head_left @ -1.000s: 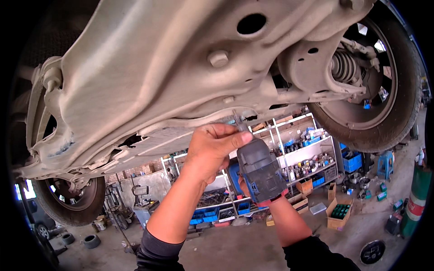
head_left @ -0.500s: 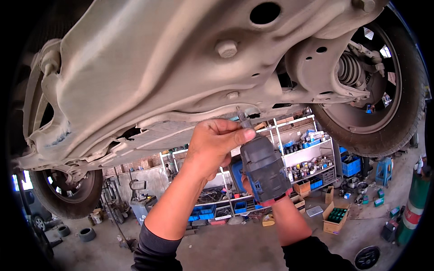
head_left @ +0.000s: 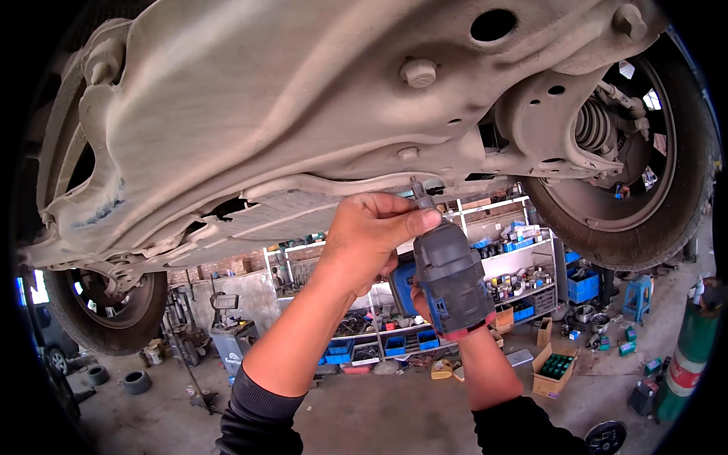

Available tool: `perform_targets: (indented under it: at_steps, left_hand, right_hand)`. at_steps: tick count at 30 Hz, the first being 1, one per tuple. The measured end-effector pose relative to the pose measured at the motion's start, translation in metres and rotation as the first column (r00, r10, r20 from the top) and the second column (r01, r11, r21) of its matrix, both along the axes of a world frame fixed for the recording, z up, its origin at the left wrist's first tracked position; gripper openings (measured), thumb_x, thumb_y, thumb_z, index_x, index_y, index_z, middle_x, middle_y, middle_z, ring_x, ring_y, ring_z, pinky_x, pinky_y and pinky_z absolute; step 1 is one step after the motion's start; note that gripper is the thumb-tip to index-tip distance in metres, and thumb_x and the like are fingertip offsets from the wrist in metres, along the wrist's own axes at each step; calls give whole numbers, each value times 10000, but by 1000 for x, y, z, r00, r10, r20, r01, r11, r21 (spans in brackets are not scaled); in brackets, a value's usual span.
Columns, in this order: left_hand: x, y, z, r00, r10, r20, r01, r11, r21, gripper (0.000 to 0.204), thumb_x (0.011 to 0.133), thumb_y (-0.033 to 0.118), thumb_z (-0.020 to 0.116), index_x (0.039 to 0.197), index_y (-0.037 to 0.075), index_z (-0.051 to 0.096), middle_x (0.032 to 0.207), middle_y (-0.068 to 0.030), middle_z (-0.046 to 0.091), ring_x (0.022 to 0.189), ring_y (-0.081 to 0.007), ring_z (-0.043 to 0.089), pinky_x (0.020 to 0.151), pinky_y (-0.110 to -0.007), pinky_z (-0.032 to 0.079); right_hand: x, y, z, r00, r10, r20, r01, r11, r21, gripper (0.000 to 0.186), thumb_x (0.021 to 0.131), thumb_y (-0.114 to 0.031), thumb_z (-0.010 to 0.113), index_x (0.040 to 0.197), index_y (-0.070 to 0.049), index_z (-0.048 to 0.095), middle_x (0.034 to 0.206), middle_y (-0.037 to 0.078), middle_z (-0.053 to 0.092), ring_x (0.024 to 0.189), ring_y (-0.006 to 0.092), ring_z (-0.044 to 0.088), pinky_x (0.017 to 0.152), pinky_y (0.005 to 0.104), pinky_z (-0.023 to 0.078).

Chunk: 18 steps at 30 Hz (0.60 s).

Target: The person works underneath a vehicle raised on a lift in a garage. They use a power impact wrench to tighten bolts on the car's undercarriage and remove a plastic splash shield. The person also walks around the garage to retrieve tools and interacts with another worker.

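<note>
My right hand (head_left: pixel 420 302) is wrapped around the handle of a black and blue cordless power driver (head_left: pixel 453 277) with a red band at its rear. The tool's body hides most of that hand. Its nose tilts up toward a raised car's underside. Thumb and fingers of my left hand (head_left: pixel 368 236) pinch the metal bit (head_left: pixel 419 194) at the nose. The bit's tip shows above my fingertips, just below the dusty beige underbody panel (head_left: pixel 250 98). Whether it touches the panel, I cannot tell. A small bolt head (head_left: pixel 408 153) sits on the panel above the tip.
A large bolt (head_left: pixel 418 73) protrudes overhead. Wheels hang at the right (head_left: pixel 644 220) and left (head_left: pixel 144 311). Behind stands a white shelf rack (head_left: pixel 523 262) with bottles and blue bins. On the floor are a carton of green bottles (head_left: pixel 542 383), a blue stool (head_left: pixel 637 297) and a green cylinder (head_left: pixel 686 356).
The view has shifted, so the underbody sits further right and the left wheel higher. Both hands and the driver keep the same grip, with the tool slightly further right in view.
</note>
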State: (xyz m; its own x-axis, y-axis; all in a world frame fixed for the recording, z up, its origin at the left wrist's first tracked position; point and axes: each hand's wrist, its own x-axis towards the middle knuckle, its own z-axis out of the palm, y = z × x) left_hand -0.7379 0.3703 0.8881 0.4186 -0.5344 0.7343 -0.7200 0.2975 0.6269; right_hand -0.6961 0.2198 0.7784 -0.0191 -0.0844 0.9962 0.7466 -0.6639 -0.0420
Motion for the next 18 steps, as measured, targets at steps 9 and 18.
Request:
perform_targets:
  at_steps: [9, 18]
  left_hand:
    - [0, -6, 2, 1000, -6, 27, 7, 1000, -11, 302, 810, 171, 801, 941, -69, 672, 747, -62, 660, 425, -41, 458, 336, -189, 303]
    - [5, -3, 1, 1000, 2, 26, -2, 1000, -14, 293, 812, 178, 798, 916, -65, 674, 701, -38, 632, 415, -35, 443, 333, -192, 292]
  right_hand:
    - [-6, -8, 4, 845, -503, 182, 524, 847, -89, 133, 761, -109, 667, 683, -86, 561, 677, 85, 557, 640, 274, 549, 570, 415, 440]
    - [-11, 4, 4, 925, -380, 0, 379, 923, -64, 137, 786, -107, 652, 701, -88, 547, 668, 77, 533, 625, 261, 522, 575, 410, 429]
